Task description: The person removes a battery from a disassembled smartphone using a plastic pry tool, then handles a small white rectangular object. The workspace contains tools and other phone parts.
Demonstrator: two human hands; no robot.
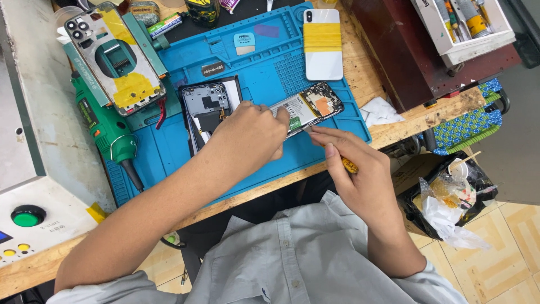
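Opened phone held down by the left hand, fingers curled over its near-left end and closed on it. Right hand pinched around a thin tool with a yellow-orange handle, tip laid against the phone's near edge, just right of the left fingertips. Long axis of the phone tilted: low at the left under the fingers, rising to the upper right, circuit board and battery face up. Phone thus directly beneath and ahead of the left fingers, and up-left of the right fingers; left hand nearer, in full contact. Just left of the left hand, a dark rear housing, lying beside but apart. All on a blue work mat covering the desk. Farther out: a white phone wrapped in a yellow band, a green rotary tool, a bare metal phone frame.
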